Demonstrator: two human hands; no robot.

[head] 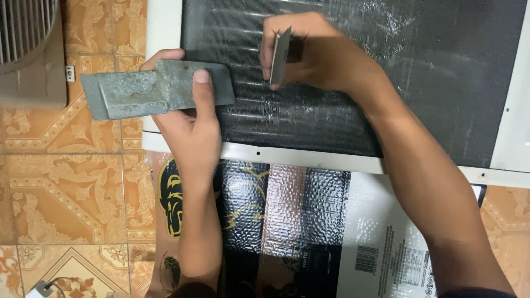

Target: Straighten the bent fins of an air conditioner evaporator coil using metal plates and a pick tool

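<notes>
**Two hands, two metal pieces over a finned coil**

Two bare hands reach up from the bottom of a head-worn camera's downward view, over a dark finned coil panel [342, 83] set in a white frame [309, 157]; the panel lies flat on a printed foil sheet [309, 221] spread over patterned orange floor tiles [61, 182].

The left hand [190, 118] is closed around a flat grey metal plate [157, 88]; the thumb presses on top of it and the fingers curl beneath. The plate's long axis runs left to right, nearly level; its left end juts out past the frame over the tiles, its right end overlaps the coil's left edge.

The right hand [317, 52] pinches a smaller, thin metal strip [280, 55]; the strip stands on edge, its long axis running up and down in the picture, its lower tip at or just above the fins. The strip sits just to the right of the plate's right end; the two pieces are near but apart, and the right hand is the nearer one to the middle of the coil.

Whether the strip's tip touches the fins cannot be told; the fingers hide its far side and the rest of its length. The left fingers under the plate are hidden. The coil's top and right edges are cut off by the picture; its upper right shows pale scuffed patches. A beige grille cover [27, 49] is cut off at the upper left; a small grey plug and cord [44, 287] show at the lower left corner.
</notes>
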